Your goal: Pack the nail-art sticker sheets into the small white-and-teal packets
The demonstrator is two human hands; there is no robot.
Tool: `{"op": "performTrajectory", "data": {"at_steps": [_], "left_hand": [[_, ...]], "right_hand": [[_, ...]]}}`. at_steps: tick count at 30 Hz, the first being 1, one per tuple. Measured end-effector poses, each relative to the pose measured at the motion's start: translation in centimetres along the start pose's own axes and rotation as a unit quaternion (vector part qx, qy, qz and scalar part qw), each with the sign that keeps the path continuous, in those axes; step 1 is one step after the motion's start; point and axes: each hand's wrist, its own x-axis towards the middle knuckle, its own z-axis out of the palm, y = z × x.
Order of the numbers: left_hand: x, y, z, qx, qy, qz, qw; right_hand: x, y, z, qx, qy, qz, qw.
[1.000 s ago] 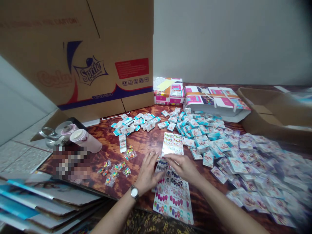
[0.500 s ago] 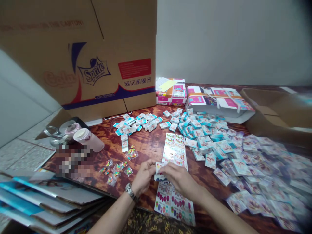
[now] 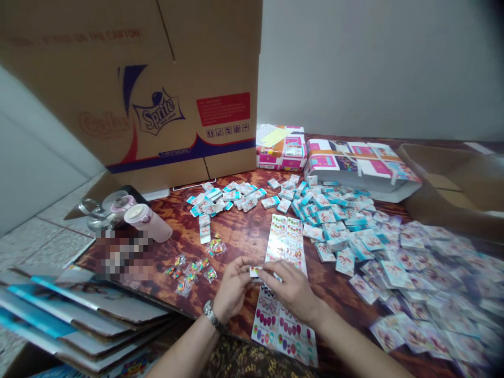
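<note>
a plain off-white wall (image 3: 378,68) is rising behind the table, bare and matte. a second pale wall (image 3: 35,173) is slanting in on the left, running down to a floor of pale tiles (image 3: 47,252) with dark grout lines. a glossy wood-grain tabletop (image 3: 244,231) (reddish brown, swirly, almost burl-like) is catching soft, even indoor light, while the top right corner is falling into shadow.

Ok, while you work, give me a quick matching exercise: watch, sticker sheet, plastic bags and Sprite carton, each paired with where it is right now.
1 watch
2 sticker sheet
3 plastic bags
4 Sprite carton

A standing at the far edge of the table
B beneath the right hand
C on the wrist of the left hand
D on the table, left of the hands

Pairs: 1C, 2B, 3D, 4A
</note>
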Motion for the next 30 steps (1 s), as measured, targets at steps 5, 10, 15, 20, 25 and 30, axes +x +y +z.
{"op": "performTrajectory", "data": {"at_steps": [5,10,15,20,25,30], "left_hand": [[-0.4,-0.8,-1.0,-0.045,-0.009,-0.007,0.999],[-0.5,-1.7,-1.3,0.152,-0.016,0.094,0.984],[1.3,-0.3,-4.0,0.509,0.075,0.177,0.839],[5.7,3.1,-8.4,0.671,0.224,0.195,0.679],[8.6,4.3,-9.8,0.701,0.220,0.177,0.655],[7.6,4.0,-8.7,0.671,0.188,0.202,0.689]], "right_hand": [[-0.9,-0.2,0.7,0.040,-0.028,-0.012,0.999],[-0.4,-0.3,2.4,0.231,-0.040,0.198,0.952],[0.0,0.5,3.3,0.293,-0.052,0.271,0.915],[0.2,1.0,3.2,0.277,-0.028,0.283,0.918],[0.4,0.9,3.2,0.268,-0.022,0.277,0.923],[0.7,1.3,3.1,0.256,-0.008,0.289,0.922]]}}
